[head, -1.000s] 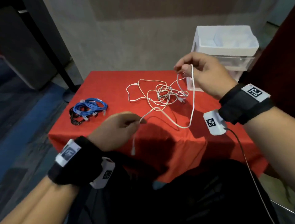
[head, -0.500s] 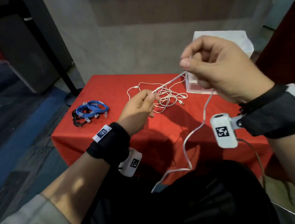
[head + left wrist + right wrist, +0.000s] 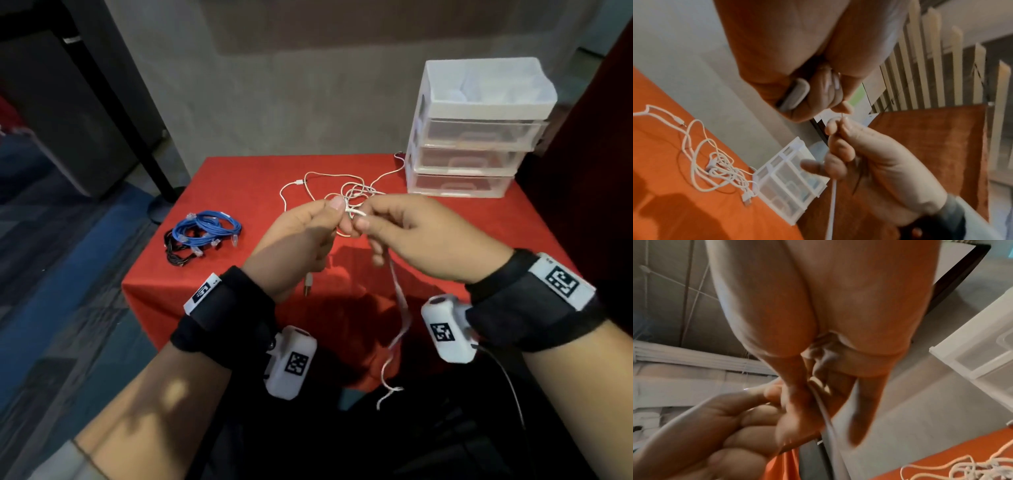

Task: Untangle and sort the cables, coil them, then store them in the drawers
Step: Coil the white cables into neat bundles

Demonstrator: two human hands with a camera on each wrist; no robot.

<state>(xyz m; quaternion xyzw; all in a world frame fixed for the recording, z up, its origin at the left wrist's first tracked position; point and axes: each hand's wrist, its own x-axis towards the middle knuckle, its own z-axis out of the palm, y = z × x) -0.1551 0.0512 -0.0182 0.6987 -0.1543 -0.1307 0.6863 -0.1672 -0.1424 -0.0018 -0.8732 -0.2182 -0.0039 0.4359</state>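
Note:
Both hands meet above the middle of the red table, with one white cable between them. My left hand pinches it between thumb and fingers, and folded loops of it lie in the left palm. A USB plug dangles below that hand. My right hand pinches the same cable right beside the left fingertips; the slack hangs down past the table's front edge. A tangle of white cables lies on the table behind the hands. The clear drawer unit stands at the back right.
Coiled blue cables lie on a black cable at the table's left edge. The drawer unit's drawers look closed, with an open white tray on top. A dark post stands beyond the left corner.
My right hand came down from its raised position and met the left hand. The stretch of cable between the hands has shortened to almost nothing, and the slack now hangs below the right hand.

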